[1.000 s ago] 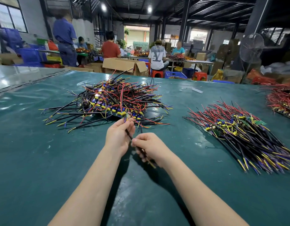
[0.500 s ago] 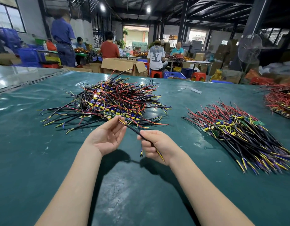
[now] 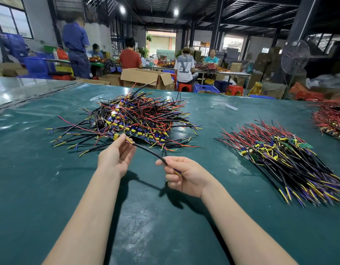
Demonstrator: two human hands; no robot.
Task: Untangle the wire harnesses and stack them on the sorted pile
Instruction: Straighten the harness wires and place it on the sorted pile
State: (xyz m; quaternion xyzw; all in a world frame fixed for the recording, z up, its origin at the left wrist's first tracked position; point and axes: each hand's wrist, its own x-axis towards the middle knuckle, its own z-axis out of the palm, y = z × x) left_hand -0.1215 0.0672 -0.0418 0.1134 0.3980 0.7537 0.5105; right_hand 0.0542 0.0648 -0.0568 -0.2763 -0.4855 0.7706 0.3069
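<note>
Workshop bg: workers [image 3: 184, 67] seated at benches far beyond both hands, open cardboard box [image 3: 146, 77] behind the table's far edge, standing fan [image 3: 295, 56] far off to the R, blue crates [image 3: 39, 66] far L. Work surface = table w/ dark green mat [image 3: 165, 236], glossy, a few scuffs.

L hand [image 3: 115, 159]: palm turned up, fingertips [image 3: 125, 138] pinching one end of a wire harness [image 3: 148, 150] right at the near edge of the tangled pile [image 3: 138, 115]. R hand [image 3: 184, 175]: thumb + index pinch the other end of the same harness's black sheathed cable, other fingers curled; yellow/purple wire tips show inside the palm. Harness spans between the 2 hands in a shallow arc, off the mat, L end higher and farther away. Whether the L end is free of the pile or caught in it: can't tell.

Tangled pile sits just ahead of L hand: black/red/yellow/purple wires pointing all ways, small boards w/ yellow + blue components in the middle. Sorted pile [image 3: 280, 155] lies to the R of R hand, well apart from it. Its harnesses are roughly parallel, red leads pointing away, black cables w/ yellow/purple tips toward near-R. Heap of red-wired boards [image 3: 331, 115] farther R, beyond the sorted pile, cut by frame edge. Small white scrap [image 3: 231, 107] on the mat beyond both piles.
</note>
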